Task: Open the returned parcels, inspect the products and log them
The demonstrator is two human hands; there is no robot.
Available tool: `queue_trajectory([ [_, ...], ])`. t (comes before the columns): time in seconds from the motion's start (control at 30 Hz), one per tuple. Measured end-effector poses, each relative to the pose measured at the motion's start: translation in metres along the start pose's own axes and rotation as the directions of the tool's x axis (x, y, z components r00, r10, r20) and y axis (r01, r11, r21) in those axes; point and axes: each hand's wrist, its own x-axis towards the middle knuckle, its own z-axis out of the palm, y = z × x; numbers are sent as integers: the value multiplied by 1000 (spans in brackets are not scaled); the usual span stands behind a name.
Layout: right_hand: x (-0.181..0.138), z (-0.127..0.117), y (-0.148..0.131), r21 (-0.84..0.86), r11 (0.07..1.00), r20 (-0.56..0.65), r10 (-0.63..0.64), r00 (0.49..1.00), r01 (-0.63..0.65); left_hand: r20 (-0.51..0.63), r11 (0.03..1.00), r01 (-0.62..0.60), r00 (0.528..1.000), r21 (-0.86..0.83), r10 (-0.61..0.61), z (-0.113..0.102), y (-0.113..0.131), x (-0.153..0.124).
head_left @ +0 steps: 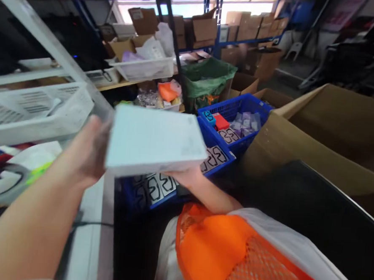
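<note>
I hold a flat white box (155,140) level in front of me with both hands. My left hand (89,151) grips its left edge, the fingers hidden behind the box. My right hand (186,178) holds its near right edge from below, and only part of that hand shows. That arm wears a white sleeve under an orange mesh vest (218,247). Under the box stands a blue basket (218,167) of black-and-white printed packets.
A second blue basket (239,107) with small packets sits behind the first. A bin lined with a green bag (206,75) stands further back. Large open cardboard boxes (327,131) fill the right. White trays (33,109) rest on metal shelving at left.
</note>
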Motion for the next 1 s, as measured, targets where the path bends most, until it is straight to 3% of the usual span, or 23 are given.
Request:
queue_trajectory([
  [0.07, -7, -4, -71, 112, 945, -102, -298, 949, 308, 148, 996, 40, 989, -81, -27, 52, 24, 21],
  [0.1, -12, -6, -107, 190, 864, -121, -451, 884, 467, 200, 993, 46, 980, -107, -23, 70, 30, 26],
  [0.17, -24, -8, -173, 359, 609, -159, -707, 689, 707, 270, 996, 46, 963, -77, -23, 81, 27, 23],
  [0.23, -33, -11, -220, 398, 378, -195, -856, 480, 836, 376, 995, 84, 921, 57, -99, 60, 3, 9],
  [0.3, -33, -14, -237, 211, 291, -154, -933, 326, 933, 410, 962, 111, 888, 250, -209, 20, -29, -16],
  [0.33, -28, -15, -234, 62, 298, -104, -947, 303, 952, 369, 933, 103, 899, 344, -235, -2, -44, -34],
  [0.37, -20, -16, -223, -85, 327, -52, -945, 324, 941, 306, 898, 97, 920, 429, -246, -22, -57, -56],
  [0.4, -10, -16, -206, -210, 384, -10, -921, 391, 899, 241, 860, 100, 938, 500, -249, -39, -66, -81],
  [0.47, 15, -12, -155, -379, 520, 50, -814, 578, 765, 112, 798, 126, 966, 589, -235, -61, -75, -139],
  [0.53, 40, -3, -89, -473, 640, 156, -615, 773, 605, -30, 761, 175, 979, 624, -201, -73, -76, -198],
  [0.57, 50, 5, -53, -516, 676, 234, -480, 845, 526, -120, 744, 216, 976, 632, -182, -79, -77, -226],
  [0.6, 58, 15, -14, -560, 691, 329, -321, 888, 457, -218, 727, 268, 962, 632, -165, -85, -79, -254],
  [0.63, 61, 27, 25, -607, 683, 433, -146, 890, 407, -317, 714, 327, 936, 619, -155, -91, -82, -283],
  [0.67, 61, 40, 64, -651, 653, 534, 33, 845, 386, -409, 708, 388, 900, 590, -152, -98, -86, -313],
  [0.73, 50, 72, 142, -698, 567, 678, 328, 657, 438, -577, 716, 486, 804, 501, -142, -107, -98, -375],
  [0.8, 33, 108, 216, -671, 444, 732, 519, 440, 593, -743, 736, 552, 662, 393, -99, -114, -112, -432],
  [0.83, 26, 127, 252, -632, 374, 731, 579, 362, 679, -818, 745, 577, 570, 335, -74, -118, -120, -456],
  [0.9, 16, 164, 320, -540, 222, 702, 652, 289, 812, -926, 760, 610, 377, 224, -29, -127, -134, -495],
  [1.0, 23, 210, 405, -485, 72, 680, 658, 324, 872, -988, 765, 634, 151, 115, 24, -145, -150, -531],
])
